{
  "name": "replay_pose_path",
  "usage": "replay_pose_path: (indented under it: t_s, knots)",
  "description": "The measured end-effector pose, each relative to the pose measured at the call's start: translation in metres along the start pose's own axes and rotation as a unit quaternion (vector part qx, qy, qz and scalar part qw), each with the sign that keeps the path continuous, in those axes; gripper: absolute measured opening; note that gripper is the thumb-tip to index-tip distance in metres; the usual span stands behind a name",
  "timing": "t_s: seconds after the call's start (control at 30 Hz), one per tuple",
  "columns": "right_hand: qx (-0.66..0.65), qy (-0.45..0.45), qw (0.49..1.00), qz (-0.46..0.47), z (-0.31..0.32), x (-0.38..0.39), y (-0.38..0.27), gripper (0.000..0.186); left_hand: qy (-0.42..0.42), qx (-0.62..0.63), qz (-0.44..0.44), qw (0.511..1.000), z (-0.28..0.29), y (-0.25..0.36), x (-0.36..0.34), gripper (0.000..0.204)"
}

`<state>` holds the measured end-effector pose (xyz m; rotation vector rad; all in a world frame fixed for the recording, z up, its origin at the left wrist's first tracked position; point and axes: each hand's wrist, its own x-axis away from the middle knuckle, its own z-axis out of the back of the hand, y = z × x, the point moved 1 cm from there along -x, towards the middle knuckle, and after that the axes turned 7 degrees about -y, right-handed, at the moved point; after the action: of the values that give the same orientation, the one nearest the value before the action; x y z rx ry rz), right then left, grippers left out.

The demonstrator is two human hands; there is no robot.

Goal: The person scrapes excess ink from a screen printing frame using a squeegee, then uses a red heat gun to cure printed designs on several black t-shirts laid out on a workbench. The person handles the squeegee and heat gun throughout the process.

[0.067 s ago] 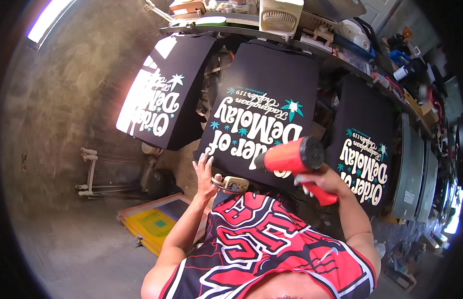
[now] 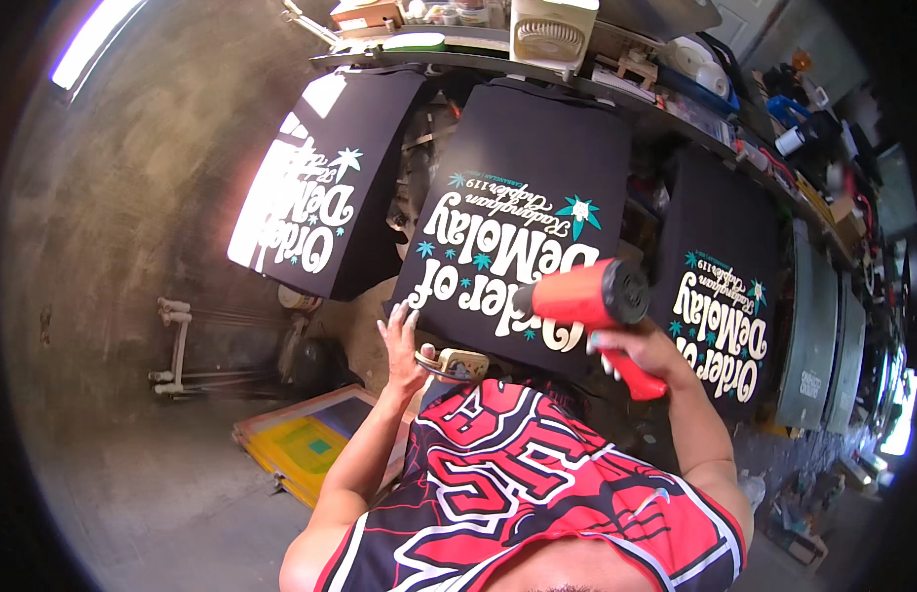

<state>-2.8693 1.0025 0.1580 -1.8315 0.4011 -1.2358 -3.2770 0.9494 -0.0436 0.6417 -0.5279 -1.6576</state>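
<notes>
The red heat gun (image 2: 577, 298) is up in the air over the near part of the middle black shirt (image 2: 542, 133), its dark nozzle (image 2: 527, 300) turned toward the person's left, above the white lettering. The shell looks like hard, smooth plastic, so it probably feels stiff, fairly light for its bulk and a little slick; the weight likely sits toward the thick round rear cap (image 2: 628, 292). The best hold seems to be the slim red handle (image 2: 638, 379), and the nozzle is best left alone, as it may be hot. The right hand (image 2: 631, 345) has its fingers wrapped around the handle, near the body.

The shirt lies flat and looks soft and thin, easy to crease; its plain margins seem a safer hold than the print, which might smear. The left hand (image 2: 401, 350) is at its near left corner, fingers spread and released; I cannot tell whether they touch the cloth. Just beside the thumb is a tan piece (image 2: 460, 364), contact unclear.

Farther out, similar shirts lie left (image 2: 370, 113) and right (image 2: 720, 207), and a white fan (image 2: 549, 37) stands beyond.
</notes>
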Motion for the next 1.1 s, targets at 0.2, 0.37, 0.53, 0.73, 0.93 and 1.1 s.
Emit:
replay_pose_path:
  t_s: [0.2, 0.37, 0.53, 0.73, 0.93, 1.1]
  knots:
    - [-0.015, 0.010, 1.000, 0.019, -0.053, -0.017, -0.004, 0.029, -0.037, 0.015, -0.031, 0.999, 0.042, -0.052, -0.012, 0.074]
    - [-0.021, 0.140, 0.989, 0.044, -0.085, -0.036, -0.016, 0.028, -0.045, 0.022, -0.066, 0.997, 0.071, -0.091, -0.029, 0.071]
    - [-0.032, 0.069, 0.997, 0.017, -0.142, -0.053, -0.009, 0.031, -0.061, 0.055, -0.098, 0.992, 0.094, -0.113, -0.041, 0.069]
    - [-0.054, 0.166, 0.981, 0.084, -0.179, -0.079, -0.013, 0.032, -0.089, 0.079, -0.125, 0.985, 0.103, -0.125, -0.045, 0.066]
    - [-0.015, 0.079, 0.995, 0.060, -0.209, -0.088, -0.023, 0.031, -0.131, 0.091, -0.116, 0.980, 0.109, -0.135, -0.050, 0.057]
    - [-0.045, 0.202, 0.973, 0.100, -0.213, -0.109, -0.042, 0.027, -0.129, 0.119, -0.118, 0.977, 0.116, -0.138, -0.056, 0.051]
